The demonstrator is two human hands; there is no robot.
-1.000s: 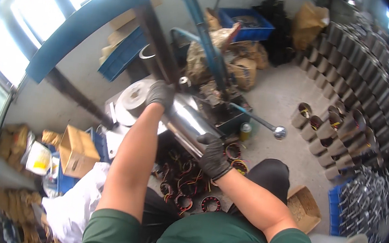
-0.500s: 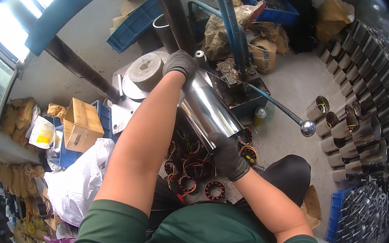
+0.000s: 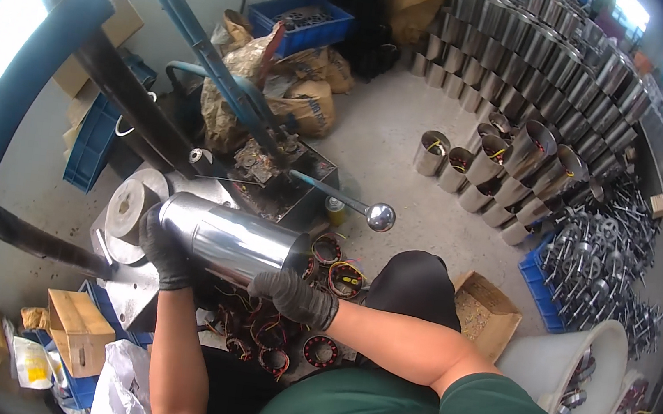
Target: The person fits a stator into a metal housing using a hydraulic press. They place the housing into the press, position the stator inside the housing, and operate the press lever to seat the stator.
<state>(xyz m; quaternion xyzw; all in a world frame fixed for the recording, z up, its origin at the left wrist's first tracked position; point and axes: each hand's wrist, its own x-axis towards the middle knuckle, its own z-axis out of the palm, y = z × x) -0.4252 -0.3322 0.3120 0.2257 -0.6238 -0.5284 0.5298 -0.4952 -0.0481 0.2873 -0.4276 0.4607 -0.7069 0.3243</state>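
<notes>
A shiny metal cylinder lies nearly level between my two dark-gloved hands. My left hand grips its left end, beside the press plate. At the right end, my right hand has its fingers closed on the lower rim. Left of the cylinder, a thick grey round block rests on a metal disc on the white press plate. Below the cylinder lie several wound stators with coloured wires, among them a stator ring near my lap. The cylinder's inside is hidden from view.
A press lever with a ball knob juts out beyond the cylinder. At the right stand stacked metal cylinders, some with wires inside. Rotors with shafts are heaped by a blue crate. A white bucket stands at my right.
My view has swung to the right. The cylinder has come away from the press plate area and turned closer to level, with both hands still on it.
</notes>
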